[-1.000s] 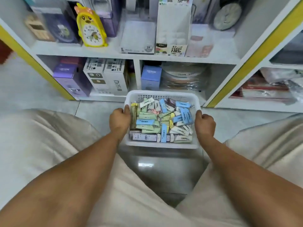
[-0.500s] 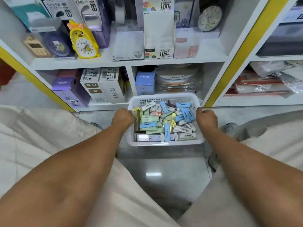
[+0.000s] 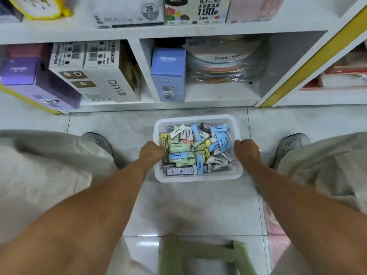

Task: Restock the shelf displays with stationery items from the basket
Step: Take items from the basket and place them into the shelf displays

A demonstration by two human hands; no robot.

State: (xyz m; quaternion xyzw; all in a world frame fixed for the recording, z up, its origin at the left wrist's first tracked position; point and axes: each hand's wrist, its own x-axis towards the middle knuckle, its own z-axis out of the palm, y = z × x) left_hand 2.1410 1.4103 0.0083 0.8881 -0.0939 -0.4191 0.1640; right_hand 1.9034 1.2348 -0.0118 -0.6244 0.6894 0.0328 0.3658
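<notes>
A white plastic basket (image 3: 196,178) sits low over the tiled floor in front of the white shelf unit (image 3: 139,30). It is full of several small stationery boxes (image 3: 198,149) in blue, green, white and yellow. My left hand (image 3: 152,153) grips the basket's left rim, fingers curled over it. My right hand (image 3: 246,152) grips the right rim the same way. Whether the basket touches the floor I cannot tell.
The bottom shelf holds a purple box (image 3: 29,80), white "DiYi" cartons (image 3: 95,76), a blue box (image 3: 168,74) and wrapped coloured discs (image 3: 224,64). A yellow-edged upright (image 3: 309,60) divides the shelves. My shoes (image 3: 97,141) flank the basket. A green stool (image 3: 204,255) stands below.
The view has tilted down and the basket now sits lower and nearer the floor, away from the shelf. Both hands have kept their grip on its rims. A green stool has come into view.
</notes>
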